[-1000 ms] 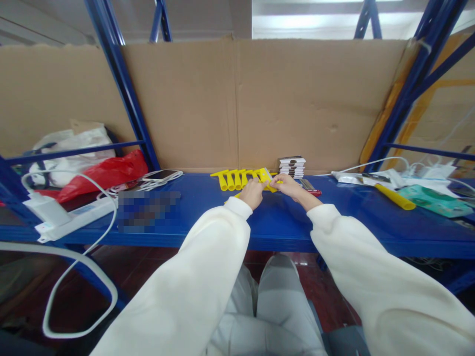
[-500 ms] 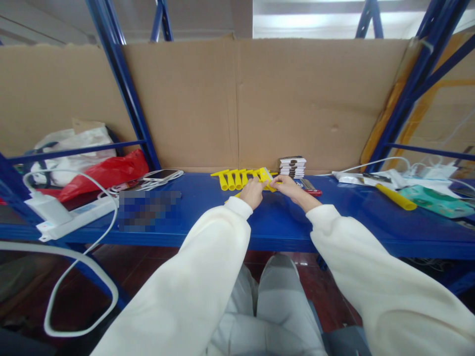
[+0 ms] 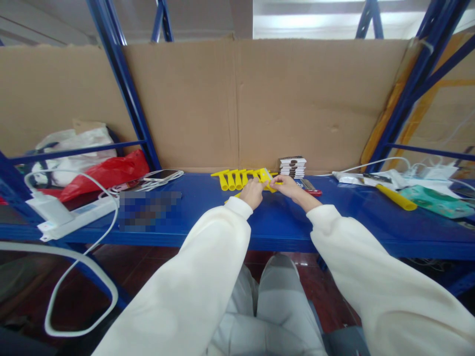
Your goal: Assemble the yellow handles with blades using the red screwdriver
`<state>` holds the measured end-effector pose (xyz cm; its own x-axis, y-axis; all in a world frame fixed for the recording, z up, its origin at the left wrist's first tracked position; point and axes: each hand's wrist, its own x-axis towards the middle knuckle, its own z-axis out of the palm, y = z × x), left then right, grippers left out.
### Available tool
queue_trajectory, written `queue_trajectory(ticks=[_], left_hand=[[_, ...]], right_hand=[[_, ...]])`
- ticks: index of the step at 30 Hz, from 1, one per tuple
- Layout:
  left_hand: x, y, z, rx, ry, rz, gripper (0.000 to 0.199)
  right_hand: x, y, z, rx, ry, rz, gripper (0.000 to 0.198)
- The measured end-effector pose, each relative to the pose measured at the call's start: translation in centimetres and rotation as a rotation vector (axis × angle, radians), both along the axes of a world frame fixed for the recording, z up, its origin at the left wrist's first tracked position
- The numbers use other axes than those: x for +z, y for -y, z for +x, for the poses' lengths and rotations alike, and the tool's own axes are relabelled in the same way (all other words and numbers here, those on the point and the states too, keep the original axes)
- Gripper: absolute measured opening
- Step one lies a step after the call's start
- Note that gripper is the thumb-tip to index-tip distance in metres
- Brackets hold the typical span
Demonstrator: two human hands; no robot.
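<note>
My left hand (image 3: 253,192) is closed around the handle of a yellow scraper (image 3: 264,174), whose end sticks out to the left below the fingers. A pale strip shows along the scraper's broad head, which faces up and away from me. My right hand (image 3: 288,187) pinches at the right side of that head; its fingertips partly hide what they grip. Just behind my left hand, several yellow scrapers (image 3: 232,183) lie side by side in a row, handle ends towards me. Beyond my right hand stands a stack of small white and black boxes (image 3: 292,167).
A red-edged flat packet (image 3: 310,191) lies beside my right wrist. Further right are a yellow tube-like handle (image 3: 396,197) and a green packet (image 3: 436,200). To the left are a phone (image 3: 163,174), cables and a white power strip (image 3: 79,217). Cardboard (image 3: 237,104) walls the back.
</note>
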<state>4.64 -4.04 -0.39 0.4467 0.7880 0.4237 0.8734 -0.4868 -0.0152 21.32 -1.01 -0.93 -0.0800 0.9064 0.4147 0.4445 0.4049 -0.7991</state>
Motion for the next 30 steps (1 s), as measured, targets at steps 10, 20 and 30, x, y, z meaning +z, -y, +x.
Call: queue_trajectory(ticks=[10, 20, 30], left_hand=[[0.2, 0.3, 0.0, 0.006, -0.029, -0.016, 0.052], [0.2, 0.3, 0.0, -0.003, -0.055, -0.015, 0.052], [0.1, 0.3, 0.0, -0.013, -0.038, -0.019, 0.053]], right_hand=[[0.2, -0.2, 0.3, -0.044, 0.163, 0.133, 0.008], [-0.8, -2.0, 1.1, -0.021, 0.309, 0.238, 0.011], [-1.0, -1.8, 1.0, 0.099, 0.180, 0.217, 0.012]])
